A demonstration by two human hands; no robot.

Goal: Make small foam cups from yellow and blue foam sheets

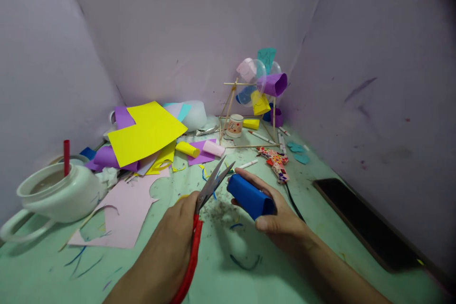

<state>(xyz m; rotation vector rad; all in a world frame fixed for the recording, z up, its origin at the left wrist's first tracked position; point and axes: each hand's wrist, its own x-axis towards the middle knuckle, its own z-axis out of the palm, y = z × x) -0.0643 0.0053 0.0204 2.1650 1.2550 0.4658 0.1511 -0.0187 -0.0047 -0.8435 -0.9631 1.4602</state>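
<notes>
My left hand (174, 237) grips a pair of scissors (197, 242) by its red handles, and the two blades point up and away, slightly apart. My right hand (274, 213) is closed around a blue paper tube (249, 194), thumb at its near end and fingers along the far side. The blade tips are close to the tube's far left end; I cannot tell whether they touch it. Thin blue paper trimmings (244, 263) lie on the green table (213, 280) below the hands.
A white teapot (67, 194) stands left, beside cut pink paper (124, 218). Yellow paper (146, 133) tops a heap at the back left. A stick frame (228, 109) carries a wheel with coloured paper cups (272, 84). A dark phone (363, 223) lies right, past a floral glue gun (276, 161).
</notes>
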